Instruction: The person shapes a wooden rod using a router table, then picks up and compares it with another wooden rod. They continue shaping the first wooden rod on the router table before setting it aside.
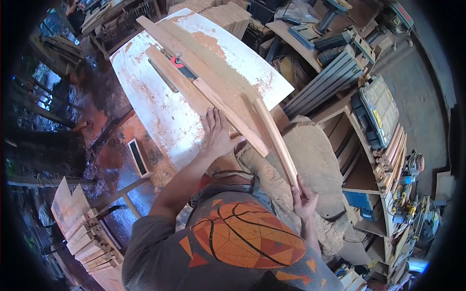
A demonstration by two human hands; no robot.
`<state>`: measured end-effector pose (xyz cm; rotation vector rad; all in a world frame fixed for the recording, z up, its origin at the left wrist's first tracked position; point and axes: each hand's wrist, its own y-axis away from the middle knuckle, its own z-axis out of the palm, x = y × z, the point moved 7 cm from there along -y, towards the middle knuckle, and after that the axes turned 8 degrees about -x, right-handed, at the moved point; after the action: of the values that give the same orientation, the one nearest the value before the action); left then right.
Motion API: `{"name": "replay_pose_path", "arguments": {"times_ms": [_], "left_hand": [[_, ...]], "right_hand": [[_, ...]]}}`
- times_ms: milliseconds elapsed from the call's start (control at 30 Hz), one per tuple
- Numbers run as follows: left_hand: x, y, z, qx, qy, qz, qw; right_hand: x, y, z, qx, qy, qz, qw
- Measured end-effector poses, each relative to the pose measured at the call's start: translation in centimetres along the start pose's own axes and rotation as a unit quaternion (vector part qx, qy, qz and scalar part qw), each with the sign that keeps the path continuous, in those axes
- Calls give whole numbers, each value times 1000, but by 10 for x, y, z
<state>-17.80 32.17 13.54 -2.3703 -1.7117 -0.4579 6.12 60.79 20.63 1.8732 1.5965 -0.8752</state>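
My right hand is closed around the near end of a long wooden strip, whose far end reaches over the white worktable. Fingers spread, my left hand lies flat at the table's near edge, beside a second wooden strip. That second strip runs along a long wooden board on the tabletop, toward a dark slot with a red piece. A short narrow bar lies left of the slot. Sawdust covers much of the tabletop.
A large round wood slab stands close on the right. Beyond it are shelves with a tool case on top. Cut wood pieces are stacked at lower left. Stacked boards and a drill press stand farther back.
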Motion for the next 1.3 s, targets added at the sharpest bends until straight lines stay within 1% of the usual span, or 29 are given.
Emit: {"name": "replay_pose_path", "arguments": {"times_ms": [67,133,167,233,267,333,367,433,500,533,567,633,767,833,900,967,1000,1067,1200,1300], "left_hand": [[-1,-4,2,-3,-9,-8,1000],[0,-3,-3,-3,-24,16,1000],[-1,-2,-4,-8,-24,15,1000],[-2,-6,0,-47,-19,2,999],[-3,-9,3,-49,-18,3,999],[-10,-11,9,-43,1,-6,999],[-12,-13,14,-53,5,-2,999],[-19,-17,12,-35,18,-17,999],[-24,-19,16,-56,45,-23,997],[-23,-19,14,-59,44,-28,997],[-26,-20,15,-60,42,-33,997],[-28,-21,18,-56,53,-8,997],[-28,-24,13,-52,54,-7,997],[-29,-23,12,-54,57,-13,997],[-33,-29,4,-49,66,-20,996],[-37,-30,-2,-47,75,-28,996],[-39,-33,-5,-46,81,-35,995],[-41,-36,-7,-46,87,-42,994],[-47,-39,-5,-37,113,-47,992],[-50,-41,-4,-24,126,-45,991]], "right_hand": [[-4,-4,-5,-5,-7,11,1000],[-3,-7,-3,-37,-22,61,997],[0,-8,-1,-39,-23,66,997],[-1,-15,-2,-37,-2,-5,999],[0,-18,-7,-37,-1,-3,999],[-17,-16,-23,-50,38,-79,995],[-17,-12,-36,-51,41,-68,996],[-24,2,-72,-53,85,-83,992],[-29,19,-111,-87,119,-5,989],[-29,28,-123,-78,102,4,992],[-39,32,-132,-99,124,16,987],[-40,41,-136,-103,136,-5,985],[-50,40,-127,-110,158,15,981],[-45,40,-118,-107,165,-4,981],[-38,37,-114,-107,155,-5,982],[-42,33,-111,-108,147,-43,982],[-46,29,-111,-109,148,-46,982],[-57,20,-111,-124,179,-67,974],[-64,10,-112,-129,190,-79,970],[-64,6,-113,-136,189,-65,970]]}}
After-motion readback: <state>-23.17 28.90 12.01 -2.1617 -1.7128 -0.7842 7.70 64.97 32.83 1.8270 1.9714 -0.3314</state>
